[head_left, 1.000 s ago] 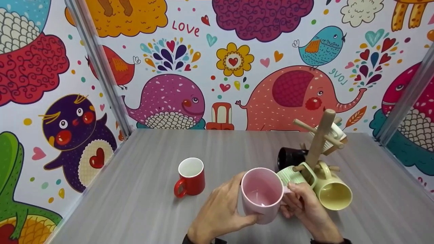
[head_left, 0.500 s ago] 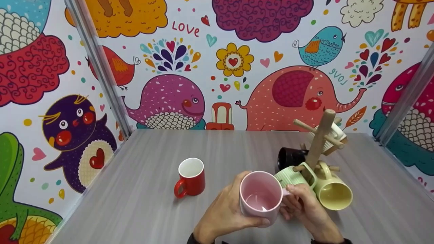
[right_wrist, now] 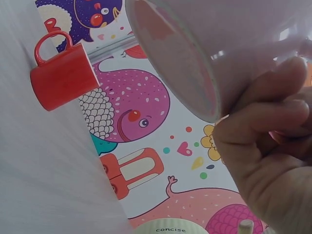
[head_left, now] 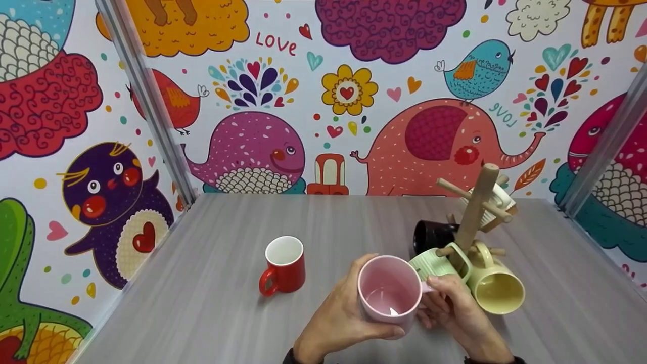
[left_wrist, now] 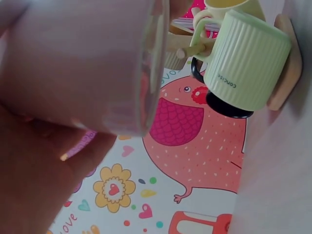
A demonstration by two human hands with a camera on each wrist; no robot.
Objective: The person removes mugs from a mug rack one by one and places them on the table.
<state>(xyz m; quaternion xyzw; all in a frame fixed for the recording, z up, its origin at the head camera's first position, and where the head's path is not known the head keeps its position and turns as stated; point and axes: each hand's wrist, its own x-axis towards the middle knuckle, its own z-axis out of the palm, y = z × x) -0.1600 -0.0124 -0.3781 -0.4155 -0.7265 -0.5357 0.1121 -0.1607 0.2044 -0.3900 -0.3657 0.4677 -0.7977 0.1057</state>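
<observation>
A pink mug (head_left: 389, 288) is held up over the near part of the table, its mouth tilted toward the head camera. My left hand (head_left: 341, 316) wraps the mug's left side, with the thumb across its lower front. At the mug's other side my right hand (head_left: 455, 306) pinches the handle between thumb and fingers. In the right wrist view the underside of the pink mug (right_wrist: 175, 58) shows above the curled fingers. A light green ribbed mug (left_wrist: 246, 61), marked "concise", hangs on a wooden mug tree (head_left: 472, 217) just beyond the right hand.
A red mug (head_left: 286, 265) with a white inside stands upright on the grey table (head_left: 202, 303), left of the hands. On the mug tree also hang a yellow mug (head_left: 498, 288), a black mug (head_left: 432, 236) and a white mug (head_left: 493, 207). Printed walls (head_left: 343, 126) enclose the table.
The pink mug has shifted slightly down and toward the person, and the left hand has moved a little right along with it. The right hand keeps the handle.
</observation>
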